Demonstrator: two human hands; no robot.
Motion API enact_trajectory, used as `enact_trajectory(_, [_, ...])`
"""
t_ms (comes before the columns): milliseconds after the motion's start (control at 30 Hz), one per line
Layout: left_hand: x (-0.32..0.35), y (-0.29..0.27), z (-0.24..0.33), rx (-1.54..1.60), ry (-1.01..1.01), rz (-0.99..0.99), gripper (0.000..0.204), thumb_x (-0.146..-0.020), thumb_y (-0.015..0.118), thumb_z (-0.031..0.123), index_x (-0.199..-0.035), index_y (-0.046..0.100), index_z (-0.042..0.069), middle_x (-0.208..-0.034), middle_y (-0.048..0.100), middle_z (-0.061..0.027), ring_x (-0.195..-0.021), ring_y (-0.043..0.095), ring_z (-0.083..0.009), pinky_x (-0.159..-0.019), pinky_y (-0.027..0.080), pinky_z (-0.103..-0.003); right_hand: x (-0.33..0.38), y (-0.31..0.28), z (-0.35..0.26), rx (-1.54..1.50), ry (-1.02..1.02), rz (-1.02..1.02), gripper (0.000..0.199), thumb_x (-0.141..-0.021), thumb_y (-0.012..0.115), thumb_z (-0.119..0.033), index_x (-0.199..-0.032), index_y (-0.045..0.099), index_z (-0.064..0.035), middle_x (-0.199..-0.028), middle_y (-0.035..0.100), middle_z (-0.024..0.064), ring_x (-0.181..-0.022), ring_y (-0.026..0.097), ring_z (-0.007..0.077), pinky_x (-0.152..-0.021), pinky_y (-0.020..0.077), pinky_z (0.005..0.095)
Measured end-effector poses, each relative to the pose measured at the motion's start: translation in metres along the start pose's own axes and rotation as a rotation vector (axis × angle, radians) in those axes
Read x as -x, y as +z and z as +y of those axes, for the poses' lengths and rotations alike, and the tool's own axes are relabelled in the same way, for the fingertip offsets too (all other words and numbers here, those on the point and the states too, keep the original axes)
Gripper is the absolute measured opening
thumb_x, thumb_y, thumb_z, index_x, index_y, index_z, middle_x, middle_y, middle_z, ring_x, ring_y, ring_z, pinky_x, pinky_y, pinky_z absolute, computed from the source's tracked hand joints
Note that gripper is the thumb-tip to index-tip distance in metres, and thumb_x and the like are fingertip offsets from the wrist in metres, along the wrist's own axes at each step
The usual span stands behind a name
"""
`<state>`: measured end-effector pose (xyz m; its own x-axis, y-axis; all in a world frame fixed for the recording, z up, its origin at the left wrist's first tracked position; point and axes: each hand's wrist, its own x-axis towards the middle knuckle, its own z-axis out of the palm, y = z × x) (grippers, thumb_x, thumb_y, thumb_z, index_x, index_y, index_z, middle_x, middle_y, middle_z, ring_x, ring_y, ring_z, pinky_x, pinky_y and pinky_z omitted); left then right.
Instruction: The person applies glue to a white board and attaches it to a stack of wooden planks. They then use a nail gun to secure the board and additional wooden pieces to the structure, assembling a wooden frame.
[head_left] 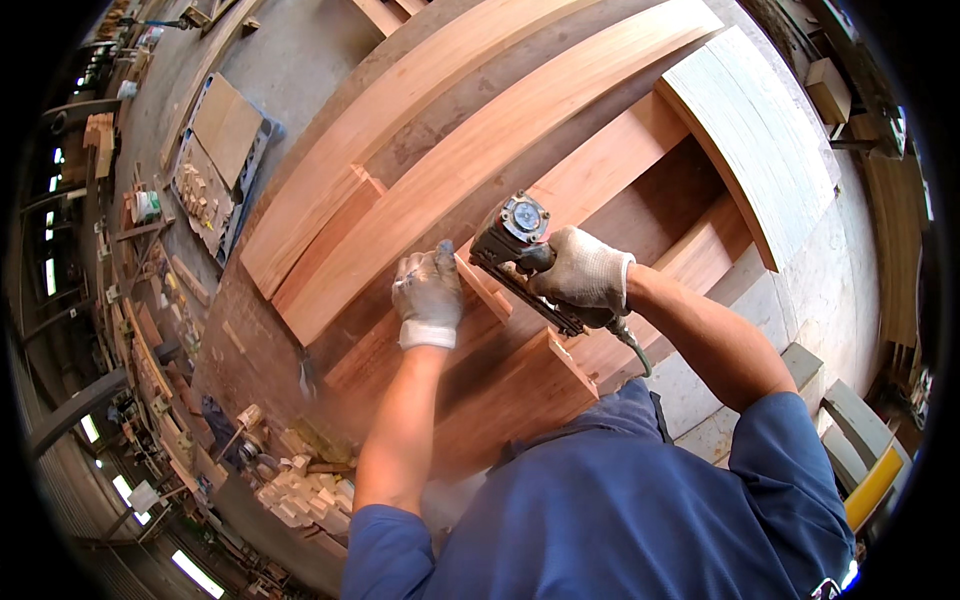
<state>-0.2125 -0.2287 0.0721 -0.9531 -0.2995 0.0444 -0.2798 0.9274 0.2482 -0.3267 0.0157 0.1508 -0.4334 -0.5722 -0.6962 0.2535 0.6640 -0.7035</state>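
In my gloved right hand (585, 272) is a pneumatic nail gun (520, 220), its handle gripped and its dark head over the wooden parts. A thin green air hose (636, 352) runs from its rear end. My gloved left hand (428, 290) is curled beside a short wooden crosspiece (484, 288), left of the nail gun; whatever lies under its fingers is hidden. Close to my body lies a wide reddish board (515, 400) with another short edge piece (573, 362) at its end. Long curved reddish boards (520, 125) stretch beyond both hands.
At the right, a pale curved panel (752, 125) rests over the boards. A bin with cardboard (222, 135) and small wood pieces stands at far left. Stacked wood offcuts (305, 492) lie at lower left. A yellow-edged object (873, 488) is at lower right.
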Motion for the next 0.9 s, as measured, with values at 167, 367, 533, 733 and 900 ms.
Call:
enact_trajectory(167, [-0.002, 0.002, -0.002, 0.041, 0.029, 0.012, 0.047, -0.111, 0.056, 0.039, -0.088, 0.075, 0.003, -0.092, 0.074, -0.0179, -0.092, 0.070, -0.0412, -0.083, 0.055, -0.055, -0.002, 0.001, -0.003, 0.004, 0.020, -0.027, 0.024, -0.085, 0.077, -0.022, -0.094, 0.076, 0.0004, -0.080, 0.075, 0.0100, -0.074, 0.072, 0.0182, -0.072, 0.0580, 0.0372])
enact_trajectory(367, [-0.001, 0.000, -0.002, 0.051, 0.032, 0.013, 0.050, -0.113, 0.054, 0.040, -0.088, 0.074, 0.002, -0.092, 0.074, -0.0196, -0.092, 0.070, -0.0429, -0.082, 0.055, -0.056, -0.008, 0.001, -0.001, 0.064, -0.046, -0.013, 0.026, -0.084, 0.076, -0.023, -0.094, 0.076, 0.0018, -0.078, 0.074, 0.0120, -0.072, 0.072, 0.0200, -0.069, 0.0578, 0.0379])
enact_trajectory(533, [-0.001, -0.002, 0.000, 0.032, 0.012, 0.006, 0.039, -0.110, 0.059, 0.032, -0.090, 0.078, 0.004, -0.092, 0.075, -0.0172, -0.091, 0.069, -0.0393, -0.084, 0.056, -0.052, -0.012, -0.004, -0.003, 0.080, -0.004, -0.038, 0.031, -0.082, 0.075, -0.027, -0.095, 0.076, 0.0008, -0.086, 0.077, 0.0170, -0.079, 0.074, 0.0272, -0.077, 0.0592, 0.0408])
enact_trajectory(733, [-0.001, -0.002, 0.000, 0.056, 0.009, 0.010, 0.044, -0.111, 0.057, 0.036, -0.090, 0.076, 0.003, -0.093, 0.075, -0.0185, -0.093, 0.070, -0.0417, -0.083, 0.056, -0.055, -0.014, -0.001, -0.001, 0.077, -0.018, -0.034, 0.030, -0.083, 0.075, -0.027, -0.095, 0.076, 0.0011, -0.085, 0.077, 0.0174, -0.078, 0.074, 0.0276, -0.076, 0.0588, 0.0412])
enact_trajectory(900, [-0.001, -0.001, 0.001, -0.003, 0.003, 0.014, 0.039, -0.110, 0.059, 0.034, -0.093, 0.079, 0.005, -0.094, 0.076, -0.0170, -0.095, 0.070, -0.0389, -0.086, 0.057, -0.051, -0.014, -0.001, 0.000, 0.088, -0.013, -0.034, 0.031, -0.085, 0.075, -0.029, -0.094, 0.076, 0.0013, -0.084, 0.076, 0.0183, -0.078, 0.074, 0.0279, -0.076, 0.0587, 0.0412])
